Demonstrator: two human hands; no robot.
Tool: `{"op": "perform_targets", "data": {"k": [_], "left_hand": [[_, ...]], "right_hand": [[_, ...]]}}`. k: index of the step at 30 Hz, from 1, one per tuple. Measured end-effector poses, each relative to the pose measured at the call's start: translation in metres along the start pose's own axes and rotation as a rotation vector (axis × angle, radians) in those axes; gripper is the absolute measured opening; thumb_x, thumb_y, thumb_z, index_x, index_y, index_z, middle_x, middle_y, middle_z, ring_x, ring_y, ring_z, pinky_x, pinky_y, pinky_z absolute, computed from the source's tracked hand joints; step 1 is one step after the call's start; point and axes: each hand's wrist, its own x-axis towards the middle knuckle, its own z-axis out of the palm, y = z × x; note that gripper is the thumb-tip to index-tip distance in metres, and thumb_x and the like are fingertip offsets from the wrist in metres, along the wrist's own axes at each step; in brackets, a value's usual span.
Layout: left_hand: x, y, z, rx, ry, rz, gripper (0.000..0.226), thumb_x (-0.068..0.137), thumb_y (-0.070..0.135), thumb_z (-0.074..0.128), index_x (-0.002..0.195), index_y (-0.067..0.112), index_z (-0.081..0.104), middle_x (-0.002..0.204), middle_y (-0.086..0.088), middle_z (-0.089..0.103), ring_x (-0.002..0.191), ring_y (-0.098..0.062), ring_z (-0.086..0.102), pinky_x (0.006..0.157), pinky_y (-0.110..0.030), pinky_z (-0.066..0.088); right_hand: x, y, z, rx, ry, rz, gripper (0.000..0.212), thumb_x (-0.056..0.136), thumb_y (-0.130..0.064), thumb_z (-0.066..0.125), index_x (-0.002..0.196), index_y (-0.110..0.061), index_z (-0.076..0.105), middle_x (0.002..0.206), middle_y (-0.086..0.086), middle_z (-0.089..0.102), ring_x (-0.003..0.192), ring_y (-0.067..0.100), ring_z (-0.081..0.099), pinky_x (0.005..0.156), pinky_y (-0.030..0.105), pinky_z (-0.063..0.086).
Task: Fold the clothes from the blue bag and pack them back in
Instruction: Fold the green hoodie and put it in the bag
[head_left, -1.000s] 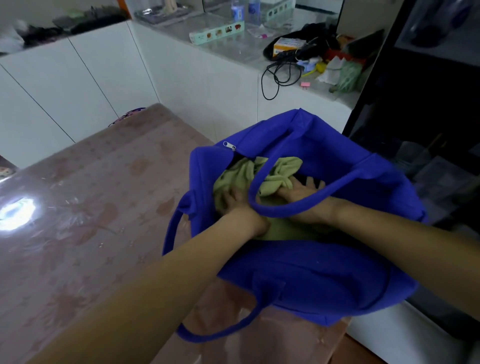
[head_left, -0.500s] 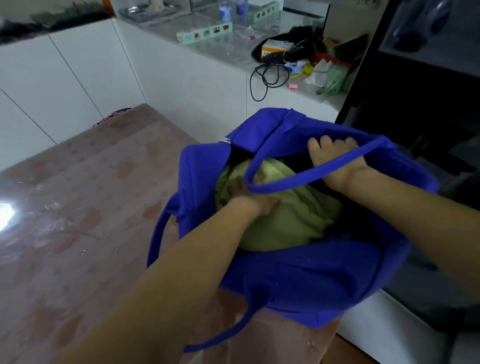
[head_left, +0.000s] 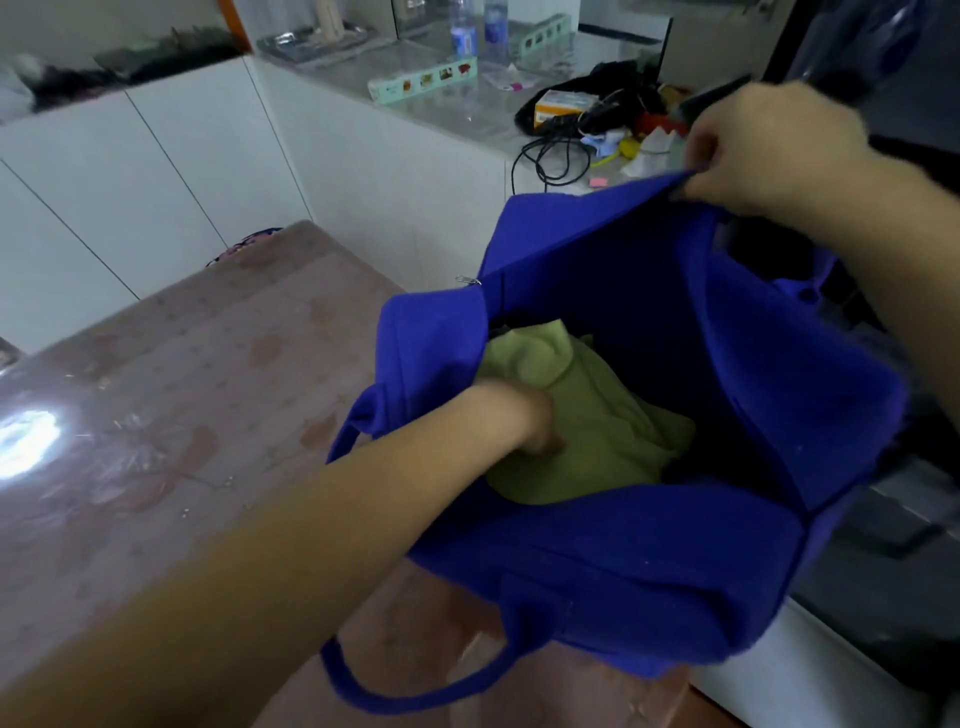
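Note:
A blue fabric bag (head_left: 649, 571) stands open at the right end of the table. Inside it lies a light green garment (head_left: 597, 431), crumpled against the left wall. My left hand (head_left: 524, 421) reaches into the bag and its curled fingers dig into the green cloth. My right hand (head_left: 753, 150) is raised above the bag's far side and pinches the far rim, pulling it up and back. The bag's depths beside the garment are dark. One handle loop (head_left: 415, 696) hangs over the near side.
The bag sits on a table (head_left: 182, 415) with a pinkish flowered cover under clear plastic. Behind runs a white counter (head_left: 441, 114) with bottles, a long box, black cables and small clutter. A dark cabinet stands to the right.
My right hand has left the garment, taken the bag's far rim and lifted it high, opening the bag wide. My left hand stays on the green garment, deeper inside.

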Motion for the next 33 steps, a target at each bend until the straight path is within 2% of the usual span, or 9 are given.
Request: {"op": "perform_targets", "data": {"k": [4, 8, 13, 16, 20, 23, 27, 30, 33], "left_hand": [[-0.045, -0.007, 0.009, 0.122, 0.131, 0.111, 0.05, 0.096, 0.054, 0.035, 0.123, 0.016, 0.054, 0.12, -0.004, 0.058, 0.108, -0.026, 0.055, 0.079, -0.034, 0.04], [-0.085, -0.023, 0.034, 0.12, 0.244, 0.209, 0.043, 0.097, 0.05, 0.033, 0.114, 0.02, 0.058, 0.115, -0.001, 0.062, 0.11, -0.022, 0.055, 0.103, -0.041, 0.034], [-0.143, -0.038, 0.055, -0.148, 0.521, 0.243, 0.057, 0.091, 0.049, 0.017, 0.117, 0.021, 0.06, 0.114, 0.002, 0.065, 0.112, -0.016, 0.055, 0.11, -0.04, 0.029], [-0.189, -0.052, 0.082, -0.336, 0.636, 0.261, 0.051, 0.093, 0.044, 0.031, 0.13, 0.019, 0.055, 0.134, 0.0, 0.056, 0.132, -0.014, 0.042, 0.109, -0.028, 0.027], [-0.248, -0.077, 0.149, -0.41, 0.622, 0.19, 0.056, 0.09, 0.051, 0.029, 0.126, 0.02, 0.059, 0.124, 0.0, 0.062, 0.114, -0.018, 0.055, 0.097, -0.028, 0.039], [-0.295, -0.089, 0.205, -0.477, 0.528, 0.11, 0.056, 0.091, 0.056, 0.028, 0.121, 0.021, 0.06, 0.119, 0.0, 0.063, 0.109, -0.02, 0.057, 0.09, -0.032, 0.045], [-0.369, -0.101, 0.279, -0.505, 0.429, 0.019, 0.061, 0.087, 0.056, 0.028, 0.13, 0.022, 0.054, 0.133, 0.005, 0.056, 0.12, -0.016, 0.053, 0.097, -0.025, 0.039], [-0.431, -0.112, 0.337, -0.524, 0.408, -0.014, 0.065, 0.086, 0.062, 0.026, 0.128, 0.022, 0.056, 0.129, 0.002, 0.06, 0.117, -0.017, 0.055, 0.096, -0.029, 0.043], [-0.492, -0.121, 0.386, -0.517, 0.362, -0.02, 0.051, 0.095, 0.054, 0.037, 0.132, 0.022, 0.053, 0.13, 0.004, 0.059, 0.116, -0.014, 0.055, 0.096, -0.026, 0.041]], "right_hand": [[-0.034, -0.022, -0.006, 0.027, -0.026, -0.12, 0.058, 0.074, -0.057, 0.066, 0.118, -0.02, 0.058, 0.116, 0.016, 0.057, 0.106, 0.037, 0.055, 0.081, 0.045, 0.046], [-0.105, -0.057, -0.003, 0.152, 0.041, -0.34, 0.057, 0.077, -0.064, 0.045, 0.115, -0.024, 0.058, 0.106, 0.007, 0.056, 0.098, 0.032, 0.057, 0.074, 0.041, 0.05], [-0.169, -0.072, 0.025, 0.217, -0.655, -0.447, 0.086, 0.066, -0.089, 0.016, 0.12, -0.035, 0.057, 0.118, -0.011, 0.053, 0.109, 0.008, 0.052, 0.09, 0.031, 0.045], [-0.183, -0.068, 0.021, 0.368, -0.481, -0.352, 0.094, 0.063, -0.091, 0.015, 0.121, -0.031, 0.059, 0.118, -0.009, 0.057, 0.106, 0.008, 0.054, 0.087, 0.025, 0.043], [-0.219, -0.098, -0.005, 0.525, -0.001, -0.372, 0.059, 0.084, -0.061, 0.037, 0.114, -0.018, 0.064, 0.111, -0.001, 0.061, 0.1, 0.014, 0.055, 0.08, 0.026, 0.04], [-0.276, -0.149, -0.009, 0.622, -0.021, -0.401, 0.051, 0.085, -0.056, 0.042, 0.113, -0.02, 0.064, 0.109, -0.006, 0.059, 0.1, 0.007, 0.053, 0.082, 0.02, 0.04], [-0.37, -0.225, 0.009, 0.611, -0.125, -0.414, 0.061, 0.085, -0.066, 0.035, 0.118, -0.023, 0.063, 0.116, -0.004, 0.055, 0.104, 0.008, 0.051, 0.084, 0.022, 0.043], [-0.452, -0.28, 0.008, 0.622, -0.152, -0.413, 0.056, 0.084, -0.058, 0.041, 0.119, -0.02, 0.063, 0.116, 0.002, 0.058, 0.107, 0.008, 0.048, 0.091, 0.012, 0.033], [-0.524, -0.332, 0.0, 0.653, -0.224, -0.369, 0.058, 0.082, -0.059, 0.041, 0.121, -0.02, 0.061, 0.115, 0.001, 0.058, 0.104, 0.01, 0.054, 0.087, 0.017, 0.038]]}}
